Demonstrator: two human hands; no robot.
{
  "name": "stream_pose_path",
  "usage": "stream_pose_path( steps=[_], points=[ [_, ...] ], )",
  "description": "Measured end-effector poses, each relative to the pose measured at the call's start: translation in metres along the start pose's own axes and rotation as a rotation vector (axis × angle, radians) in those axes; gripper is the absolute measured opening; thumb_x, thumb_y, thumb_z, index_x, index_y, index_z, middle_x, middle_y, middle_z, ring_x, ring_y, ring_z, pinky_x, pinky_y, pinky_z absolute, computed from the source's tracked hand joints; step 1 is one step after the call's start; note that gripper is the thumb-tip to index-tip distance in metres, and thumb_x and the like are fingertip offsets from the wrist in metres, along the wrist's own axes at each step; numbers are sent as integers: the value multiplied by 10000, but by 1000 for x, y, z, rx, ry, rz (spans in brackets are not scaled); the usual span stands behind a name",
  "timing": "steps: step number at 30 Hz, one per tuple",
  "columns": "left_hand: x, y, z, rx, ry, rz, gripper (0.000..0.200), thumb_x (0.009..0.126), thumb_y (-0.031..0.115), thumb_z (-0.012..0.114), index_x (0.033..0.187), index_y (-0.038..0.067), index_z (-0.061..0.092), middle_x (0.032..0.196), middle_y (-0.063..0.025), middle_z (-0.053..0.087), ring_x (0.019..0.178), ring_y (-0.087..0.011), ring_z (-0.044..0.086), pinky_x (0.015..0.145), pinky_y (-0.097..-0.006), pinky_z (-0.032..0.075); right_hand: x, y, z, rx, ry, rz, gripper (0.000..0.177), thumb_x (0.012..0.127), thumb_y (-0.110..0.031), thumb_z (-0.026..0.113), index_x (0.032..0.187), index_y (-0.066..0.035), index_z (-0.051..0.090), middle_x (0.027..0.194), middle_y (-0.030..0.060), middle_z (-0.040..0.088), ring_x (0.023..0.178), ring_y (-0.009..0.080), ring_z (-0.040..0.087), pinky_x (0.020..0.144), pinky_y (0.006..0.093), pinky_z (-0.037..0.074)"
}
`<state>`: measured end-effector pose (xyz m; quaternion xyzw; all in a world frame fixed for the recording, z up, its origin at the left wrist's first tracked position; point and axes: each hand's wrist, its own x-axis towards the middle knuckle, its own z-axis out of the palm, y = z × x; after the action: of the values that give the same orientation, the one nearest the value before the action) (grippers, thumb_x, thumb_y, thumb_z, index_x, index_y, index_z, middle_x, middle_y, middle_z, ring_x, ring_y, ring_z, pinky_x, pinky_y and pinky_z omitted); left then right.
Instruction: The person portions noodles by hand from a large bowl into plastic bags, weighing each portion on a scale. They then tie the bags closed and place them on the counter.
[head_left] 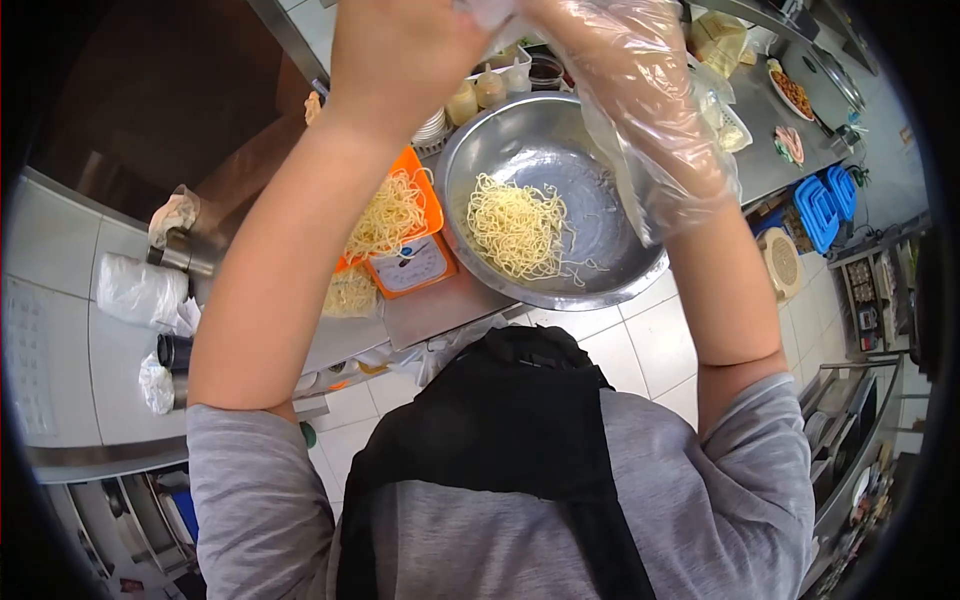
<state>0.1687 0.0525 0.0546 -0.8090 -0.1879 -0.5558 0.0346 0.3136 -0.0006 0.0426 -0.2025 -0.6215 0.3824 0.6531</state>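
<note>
My left hand (415,55) is bare and raised at the top edge, its curled fingers at a bit of clear plastic film (488,10) between the hands. A loose, clear plastic glove (655,110) covers my right hand (615,40) and reaches down the forearm; its fingers are cut off by the top edge. Below the hands stands a large steel bowl (600,190) with a heap of yellow noodles (515,228) in its left half. Left of it, more noodles (390,218) lie in an orange tray (430,205) on an orange dial scale (412,266).
Squeeze bottles (490,88) and stacked white cups (432,130) stand behind the bowl. Bagged noodles (350,293) lie by the scale at the counter's front edge. A plate of brown food (793,92) sits far right, with blue baskets (818,212) lower. A plastic-wrapped roll (140,290) is at left.
</note>
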Motion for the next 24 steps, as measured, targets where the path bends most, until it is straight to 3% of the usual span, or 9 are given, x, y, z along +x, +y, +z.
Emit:
stream_pose_path(
  steps=[2,4,6,12,13,16,19,21,24],
  points=[
    [-8,-5,-8,47,19,-115,228,757,27,726,916,45,565,774,-48,576,666,-143,559,604,-285,453,11,37,-28,-6,72,-239,252,864,5,663,1076,-61,543,1058,99,566,1014,144,550,805,270,525],
    [-21,-15,-19,123,52,-345,281,766,6,697,980,59,524,735,-43,523,672,-107,541,595,-286,439,13,21,-46,-67,-364,-246,181,874,45,612,984,-64,518,976,54,546,890,123,551,764,273,523],
    [-27,-39,-31,181,106,-314,286,788,1,675,1026,52,526,729,-21,486,689,-110,539,629,-267,455,-10,-9,46,141,-93,106,112,900,24,610,925,-61,541,853,10,551,764,92,557,670,251,513],
    [-74,-40,-80,-1058,124,-772,374,938,159,619,1285,66,513,1190,-84,597,1077,-197,609,948,-346,498,9,82,29,-448,190,-148,219,872,-27,638,1069,-67,552,1000,37,595,816,196,611,768,367,511],
    [-70,-15,-81,-1076,270,-854,277,916,42,501,1192,31,532,1008,-45,605,813,-104,570,742,-256,504,7,86,26,-443,182,-160,219,872,-27,638,1069,-67,552,1000,37,595,816,196,611,768,367,511],
    [-83,-14,-95,-550,343,-781,268,916,12,482,1179,25,535,988,-39,598,818,-93,561,745,-244,489,-5,80,39,-242,407,8,289,811,-94,696,1049,-46,538,904,128,590,882,304,625,770,410,507],
    [-102,-20,-100,-348,263,-737,229,889,-19,525,1111,38,517,982,-38,573,869,-84,542,759,-247,468,-33,50,80,-374,402,-426,418,756,-24,732,1082,-45,472,970,75,542,949,240,564,826,366,469],
    [-115,-1,-95,-364,135,-713,239,872,-37,559,1087,48,496,945,-21,546,857,-83,523,744,-248,454,-37,40,96,-1112,-58,-478,416,776,-18,703,1119,-48,472,1018,41,517,987,187,513,893,362,440],
    [-147,35,-84,-354,10,-788,269,868,-58,566,1099,59,490,911,-4,511,822,-82,493,734,-250,441,-34,120,71,-585,209,-181,421,780,22,675,1145,-63,484,1120,51,520,1033,186,537,906,377,457]
  ],
)
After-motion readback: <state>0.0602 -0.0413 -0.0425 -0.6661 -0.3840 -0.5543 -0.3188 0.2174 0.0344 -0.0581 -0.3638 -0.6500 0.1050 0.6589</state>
